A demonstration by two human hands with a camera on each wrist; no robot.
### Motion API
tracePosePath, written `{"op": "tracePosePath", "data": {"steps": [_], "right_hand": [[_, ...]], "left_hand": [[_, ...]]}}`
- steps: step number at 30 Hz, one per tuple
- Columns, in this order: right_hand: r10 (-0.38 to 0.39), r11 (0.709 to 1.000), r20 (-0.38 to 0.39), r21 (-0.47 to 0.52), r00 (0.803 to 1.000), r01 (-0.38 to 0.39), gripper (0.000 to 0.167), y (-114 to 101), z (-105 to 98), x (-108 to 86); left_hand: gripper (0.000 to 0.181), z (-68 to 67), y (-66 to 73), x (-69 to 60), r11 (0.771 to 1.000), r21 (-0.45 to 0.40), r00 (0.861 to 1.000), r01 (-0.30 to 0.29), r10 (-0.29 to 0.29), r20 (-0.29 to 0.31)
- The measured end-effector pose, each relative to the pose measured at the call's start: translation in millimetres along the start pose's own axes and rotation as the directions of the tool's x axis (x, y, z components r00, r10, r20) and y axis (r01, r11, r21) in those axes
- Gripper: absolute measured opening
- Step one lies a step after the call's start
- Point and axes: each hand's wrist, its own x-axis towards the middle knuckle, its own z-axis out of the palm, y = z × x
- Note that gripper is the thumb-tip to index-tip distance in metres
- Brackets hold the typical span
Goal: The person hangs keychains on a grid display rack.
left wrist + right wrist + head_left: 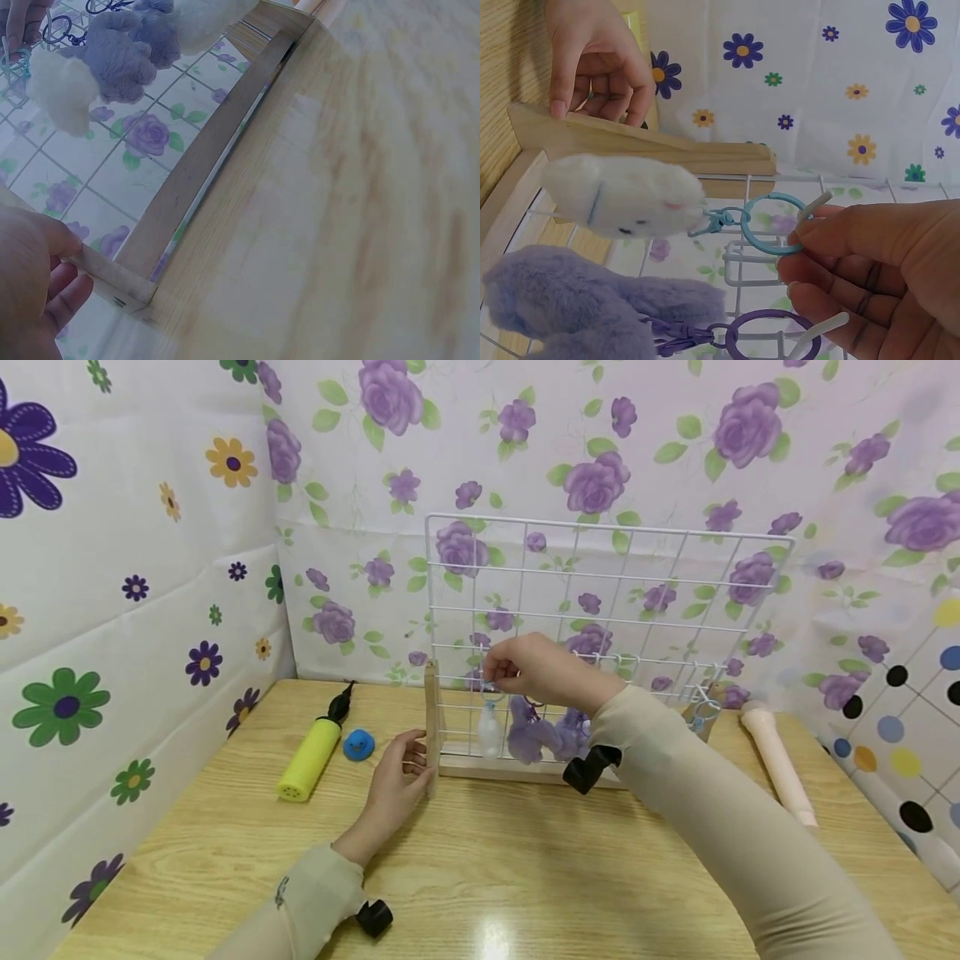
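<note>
My right hand (536, 668) pinches the light blue ring (769, 250) of a white plush keychain (626, 195) between thumb and forefinger. The ring lies at a white hook (816, 205) on the wire grid rack (611, 527); whether the hook bears its weight I cannot tell. Beside it, purple plush keychains (527, 735) hang, one by a purple ring (731, 335) on a neighbouring hook. Low at the rack's left end, my left hand (397, 781) holds the wooden side piece (112, 281), thumb on the near face and fingers curled behind.
Left of the rack lie a yellow hand pump (311, 760) with a black nozzle and a small blue duck-faced toy (358, 745). A pale pink stick (776, 760) lies to the right. Flowered cloth (352, 568) stands behind the wooden table (480, 860).
</note>
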Motion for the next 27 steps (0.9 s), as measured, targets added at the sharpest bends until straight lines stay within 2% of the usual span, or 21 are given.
{"op": "tracePosePath", "data": {"steps": [7,15,22,27], "right_hand": [[-0.026,1.000,-0.018,-0.018,0.999,0.026,0.011,-2,-3,-0.3],[-0.016,1.000,-0.048,-0.012,0.999,0.015,0.012,-6,-8,-3.8],[-0.035,0.998,-0.117,0.054,0.993,0.042,0.012,-7,-9,-17.8],[-0.053,0.997,-0.178,0.042,0.983,0.061,0.013,-7,-8,-31.9]], "left_hand": [[0.054,-1.5,0.9,0.3,1.000,0.001,1.000,-0.002,0.002,-0.005],[0.053,-0.6,1.9,-0.1,1.000,0.000,1.000,-0.005,0.005,-0.003],[0.055,-0.8,3.2,-0.4,1.000,0.005,1.000,-0.008,0.008,-0.021],[0.054,-5.3,10.6,0.3,0.999,0.024,0.997,-0.040,0.041,-0.059]]}}
